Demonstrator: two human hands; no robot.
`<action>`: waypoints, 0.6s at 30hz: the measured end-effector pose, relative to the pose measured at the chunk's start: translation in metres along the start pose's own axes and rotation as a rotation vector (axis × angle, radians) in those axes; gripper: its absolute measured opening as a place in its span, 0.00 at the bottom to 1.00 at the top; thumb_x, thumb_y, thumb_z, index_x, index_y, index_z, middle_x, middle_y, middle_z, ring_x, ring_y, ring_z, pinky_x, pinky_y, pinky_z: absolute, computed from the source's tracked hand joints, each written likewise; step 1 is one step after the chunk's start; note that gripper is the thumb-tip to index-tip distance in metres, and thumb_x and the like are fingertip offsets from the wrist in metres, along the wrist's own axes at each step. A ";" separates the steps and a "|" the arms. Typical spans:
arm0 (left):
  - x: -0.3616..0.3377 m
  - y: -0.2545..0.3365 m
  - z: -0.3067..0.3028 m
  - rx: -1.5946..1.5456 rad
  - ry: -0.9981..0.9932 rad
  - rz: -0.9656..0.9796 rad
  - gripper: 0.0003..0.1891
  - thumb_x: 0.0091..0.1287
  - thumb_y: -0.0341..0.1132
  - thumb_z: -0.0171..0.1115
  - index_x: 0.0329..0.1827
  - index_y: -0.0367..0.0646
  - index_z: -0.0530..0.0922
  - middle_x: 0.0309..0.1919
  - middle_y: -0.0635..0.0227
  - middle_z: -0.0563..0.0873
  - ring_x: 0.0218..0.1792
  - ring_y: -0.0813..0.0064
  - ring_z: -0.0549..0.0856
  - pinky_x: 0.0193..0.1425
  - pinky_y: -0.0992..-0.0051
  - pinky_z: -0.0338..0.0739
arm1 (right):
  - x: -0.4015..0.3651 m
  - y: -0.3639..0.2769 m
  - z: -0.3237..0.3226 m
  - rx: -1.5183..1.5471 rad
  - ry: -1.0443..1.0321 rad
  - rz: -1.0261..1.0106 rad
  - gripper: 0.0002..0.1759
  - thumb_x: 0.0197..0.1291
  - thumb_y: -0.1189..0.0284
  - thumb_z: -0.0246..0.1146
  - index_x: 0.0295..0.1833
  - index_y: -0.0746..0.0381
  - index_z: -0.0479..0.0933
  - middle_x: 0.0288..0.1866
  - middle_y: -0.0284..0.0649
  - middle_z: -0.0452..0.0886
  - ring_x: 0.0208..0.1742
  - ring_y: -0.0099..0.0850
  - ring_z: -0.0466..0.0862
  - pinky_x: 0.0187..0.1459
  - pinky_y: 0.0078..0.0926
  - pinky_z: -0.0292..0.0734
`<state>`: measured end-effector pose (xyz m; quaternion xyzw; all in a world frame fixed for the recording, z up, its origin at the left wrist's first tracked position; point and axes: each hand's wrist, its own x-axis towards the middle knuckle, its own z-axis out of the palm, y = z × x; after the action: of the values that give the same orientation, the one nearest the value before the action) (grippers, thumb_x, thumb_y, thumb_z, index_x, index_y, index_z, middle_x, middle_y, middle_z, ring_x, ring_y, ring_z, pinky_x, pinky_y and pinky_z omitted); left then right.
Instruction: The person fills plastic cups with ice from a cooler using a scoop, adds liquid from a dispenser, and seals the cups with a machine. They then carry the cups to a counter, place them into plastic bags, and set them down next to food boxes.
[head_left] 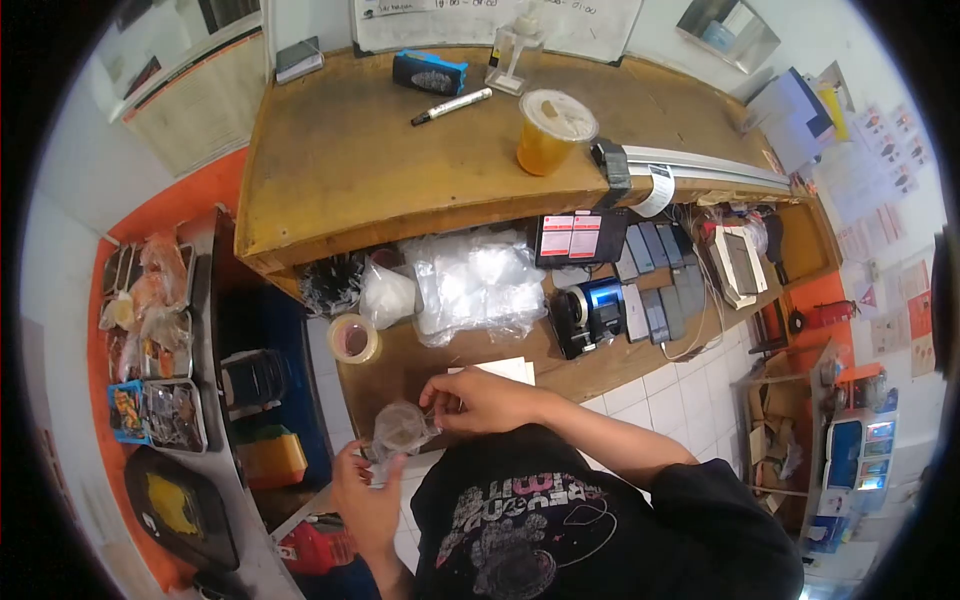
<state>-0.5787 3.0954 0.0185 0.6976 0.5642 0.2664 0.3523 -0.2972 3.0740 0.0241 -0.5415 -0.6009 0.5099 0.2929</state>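
Note:
Above the front edge of the wooden desk, a small clear plastic-wrapped round item (402, 427) is between my two hands. My left hand (365, 495) holds its lower left side, thumb and fingers closed round it. At its upper right, my right hand (478, 400) pinches the loose plastic. What is inside the wrapping is too unclear to name. Just beyond my hands lies a roll of clear tape (354, 339) on the desk (375, 388). Some cream paper (510, 370) lies beside my right hand, partly hidden by it.
Plastic bags (475, 285), a blue and black device (590, 315) and several phones (655, 310) lie under the raised shelf (380, 150). On that shelf stands a lidded cup of orange drink (548, 140). Trays (170, 415) line the left counter.

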 end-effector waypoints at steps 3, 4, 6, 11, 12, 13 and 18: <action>-0.003 -0.012 0.018 0.188 -0.134 -0.011 0.16 0.69 0.25 0.70 0.58 0.35 0.83 0.38 0.54 0.88 0.39 0.62 0.87 0.48 0.64 0.81 | -0.002 0.002 0.005 -0.054 -0.018 0.007 0.20 0.71 0.69 0.69 0.63 0.67 0.80 0.44 0.45 0.89 0.41 0.34 0.89 0.47 0.33 0.84; -0.004 -0.015 0.015 0.185 -0.129 0.000 0.16 0.69 0.25 0.70 0.58 0.35 0.83 0.38 0.54 0.88 0.39 0.62 0.87 0.48 0.64 0.81 | -0.003 0.001 0.005 -0.062 -0.011 0.001 0.20 0.71 0.69 0.69 0.63 0.67 0.80 0.44 0.45 0.89 0.41 0.34 0.89 0.47 0.33 0.84; -0.004 -0.019 0.011 0.079 -0.075 -0.023 0.17 0.68 0.22 0.69 0.60 0.35 0.83 0.39 0.55 0.89 0.39 0.62 0.87 0.46 0.63 0.82 | -0.006 -0.003 0.002 -0.041 0.028 0.024 0.19 0.68 0.66 0.71 0.57 0.67 0.82 0.37 0.48 0.89 0.39 0.40 0.89 0.45 0.37 0.83; -0.008 0.001 -0.023 0.147 -0.174 -0.137 0.18 0.66 0.17 0.65 0.59 0.35 0.83 0.54 0.48 0.85 0.46 0.55 0.89 0.49 0.66 0.85 | -0.017 0.014 -0.053 0.006 0.449 0.015 0.21 0.69 0.64 0.74 0.57 0.68 0.83 0.36 0.38 0.88 0.38 0.28 0.85 0.46 0.31 0.82; -0.007 0.005 -0.028 0.144 -0.164 -0.129 0.18 0.66 0.17 0.65 0.59 0.35 0.83 0.54 0.48 0.85 0.46 0.55 0.89 0.49 0.66 0.85 | -0.020 0.006 -0.078 0.067 0.681 0.077 0.21 0.68 0.63 0.75 0.56 0.69 0.84 0.36 0.35 0.88 0.39 0.25 0.84 0.46 0.31 0.82; -0.008 0.008 -0.032 0.163 -0.149 -0.066 0.15 0.66 0.17 0.64 0.55 0.35 0.83 0.52 0.49 0.83 0.47 0.55 0.88 0.50 0.64 0.84 | -0.023 0.003 -0.104 -0.006 0.910 0.055 0.24 0.67 0.63 0.77 0.59 0.69 0.83 0.40 0.35 0.88 0.40 0.24 0.84 0.47 0.30 0.82; -0.003 -0.012 -0.033 0.291 0.024 0.290 0.07 0.66 0.16 0.62 0.42 0.36 0.83 0.48 0.51 0.79 0.45 0.54 0.86 0.50 0.60 0.81 | -0.009 -0.008 -0.206 -0.211 1.398 -0.241 0.38 0.61 0.64 0.83 0.71 0.68 0.75 0.57 0.42 0.87 0.59 0.29 0.85 0.63 0.33 0.81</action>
<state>-0.6114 3.0998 0.0293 0.8118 0.4947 0.2381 0.1988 -0.1113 3.1267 0.0966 -0.6967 -0.3743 -0.0529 0.6097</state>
